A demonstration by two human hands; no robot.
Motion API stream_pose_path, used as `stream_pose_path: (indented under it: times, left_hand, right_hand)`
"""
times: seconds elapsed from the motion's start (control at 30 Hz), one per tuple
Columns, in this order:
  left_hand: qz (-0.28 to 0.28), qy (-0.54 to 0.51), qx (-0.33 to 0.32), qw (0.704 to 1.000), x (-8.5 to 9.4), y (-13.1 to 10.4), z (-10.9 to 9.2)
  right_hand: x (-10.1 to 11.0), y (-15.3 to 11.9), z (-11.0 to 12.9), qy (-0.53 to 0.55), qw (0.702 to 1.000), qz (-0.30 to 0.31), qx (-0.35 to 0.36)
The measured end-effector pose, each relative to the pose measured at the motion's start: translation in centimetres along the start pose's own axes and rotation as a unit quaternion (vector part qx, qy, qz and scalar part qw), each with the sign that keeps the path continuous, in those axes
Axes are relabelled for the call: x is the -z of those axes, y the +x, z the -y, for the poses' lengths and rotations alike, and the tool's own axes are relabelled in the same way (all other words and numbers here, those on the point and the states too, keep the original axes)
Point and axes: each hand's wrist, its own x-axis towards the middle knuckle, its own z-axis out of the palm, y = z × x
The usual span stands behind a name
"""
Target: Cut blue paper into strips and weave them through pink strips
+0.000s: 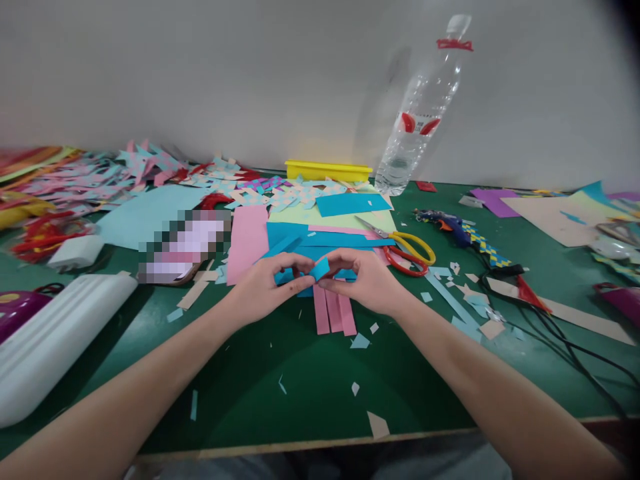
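Note:
Between the fingertips of both hands a small blue paper strip is pinched, its upper part bent over. My left hand grips it from the left, thumb and forefinger closed. From the right, my right hand pinches the same strip. Below the fingers lie several pink paper strips, side by side. Blue paper spreads behind the hands, partly hidden by them. Scissors with yellow and red handles rest just beyond my right hand. A pink sheet lies behind my left hand.
A phone and a long white case lie at left. Woven paper strips and a yellow tray stand along the wall. A clear bottle stands behind right; black cables and paper scraps lie about.

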Motion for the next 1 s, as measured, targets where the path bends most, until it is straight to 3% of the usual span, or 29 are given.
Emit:
stream_pose_path:
  times: [0.13,0.3,0.67,1.0]
  left_hand:
    - [-0.004,-0.008,0.013,1.0,0.3,0.1,0.6]
    - [0.018,-0.055,0.04,0.997,0.5,0.1,1.2]
    - [0.06,-0.105,0.061,0.991,0.5,0.2,1.5]
    - [0.046,-0.055,0.059,0.996,1.3,0.0,1.7]
  right_hand:
    - [0.3,-0.2,0.1,-0.1,0.995,0.017,0.022]
    - [0.7,-0.2,0.1,-0.259,0.962,0.058,0.06]
    - [0.2,0.0,-0.7,-0.329,0.935,0.128,0.032]
    - [0.1,0.1,-0.9,-0.316,0.938,0.141,0.029]
